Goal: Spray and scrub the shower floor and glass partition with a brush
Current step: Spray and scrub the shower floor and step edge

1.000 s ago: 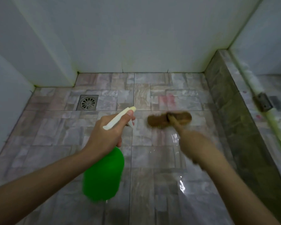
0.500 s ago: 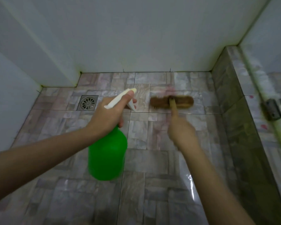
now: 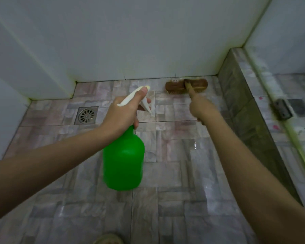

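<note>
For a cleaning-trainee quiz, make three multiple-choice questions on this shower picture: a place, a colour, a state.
1. Where is the scrubbing brush head? A beside the floor drain; B on the kerb; C at the back wall's foot.
2. The spray bottle's body is: A green; B blue; C red.
3. The right hand is: A open; B gripping the brush handle; C pressing the wall.
Answers: C, it lies along that wall's base; A, green under a cream sprayer head; B, it is closed round the handle.

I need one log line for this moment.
left hand: grips green plastic spray bottle | right hand: grips brown wooden brush | brush position: tiled floor, by white wall
</note>
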### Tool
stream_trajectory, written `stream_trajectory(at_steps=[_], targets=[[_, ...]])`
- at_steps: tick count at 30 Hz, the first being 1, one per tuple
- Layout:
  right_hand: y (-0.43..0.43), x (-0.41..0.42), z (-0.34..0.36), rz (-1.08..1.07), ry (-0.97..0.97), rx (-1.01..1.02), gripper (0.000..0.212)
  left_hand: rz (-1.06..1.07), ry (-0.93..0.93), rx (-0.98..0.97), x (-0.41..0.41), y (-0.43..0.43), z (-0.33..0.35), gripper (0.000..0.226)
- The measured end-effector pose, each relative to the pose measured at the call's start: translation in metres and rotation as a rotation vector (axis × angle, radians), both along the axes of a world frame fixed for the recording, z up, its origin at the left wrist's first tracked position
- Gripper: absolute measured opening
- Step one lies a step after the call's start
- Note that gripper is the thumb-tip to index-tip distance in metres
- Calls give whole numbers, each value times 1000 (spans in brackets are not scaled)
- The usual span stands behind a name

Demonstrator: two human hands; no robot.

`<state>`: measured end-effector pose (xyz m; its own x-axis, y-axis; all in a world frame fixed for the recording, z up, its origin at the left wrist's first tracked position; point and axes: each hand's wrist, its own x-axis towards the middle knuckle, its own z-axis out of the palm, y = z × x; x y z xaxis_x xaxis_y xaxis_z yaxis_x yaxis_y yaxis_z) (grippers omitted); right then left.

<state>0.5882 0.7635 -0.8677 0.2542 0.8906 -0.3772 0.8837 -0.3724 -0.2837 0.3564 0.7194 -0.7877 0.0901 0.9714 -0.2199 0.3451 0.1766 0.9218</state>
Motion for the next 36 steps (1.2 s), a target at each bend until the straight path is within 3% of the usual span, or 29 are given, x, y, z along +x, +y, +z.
stream_trajectory(at_steps=[3, 6, 11, 13, 15, 19, 22, 25, 28, 32, 36], targets=[[-46, 9, 12, 9, -26, -98, 81, -18, -41, 3, 2, 0, -19, 34], [-124, -4, 24, -108, 58, -185, 83, -50, -71, 3, 0, -7, -34, 49], [-26, 12, -3, -257, 48, 8, 75, -93, -75, 9, -2, -6, -47, 51], [-10, 18, 3, -252, 93, -46, 76, -99, -58, 10, -1, -3, -49, 47], [-49, 13, 10, -253, 101, -69, 80, -131, -57, 5, 0, -1, -47, 37], [-178, -32, 8, -341, 32, -116, 92, -165, -49, 38, 7, -7, -44, 41], [-170, -35, -9, -453, 10, -60, 97, -195, -57, 38, 16, -12, -40, 38], [-121, -23, -15, -493, 239, 51, 101, -216, -50, 45, 24, -17, -37, 29], [-120, -14, -37, -556, 557, 286, 83, -240, -112, 42, 26, -18, -34, 28], [-149, -72, -65, -955, 723, 549, 46, -212, -142, 48, 19, -16, -33, 30], [-138, -109, -60, -1177, 944, 718, 34, -246, -72, 77, 15, -19, -30, 25]])
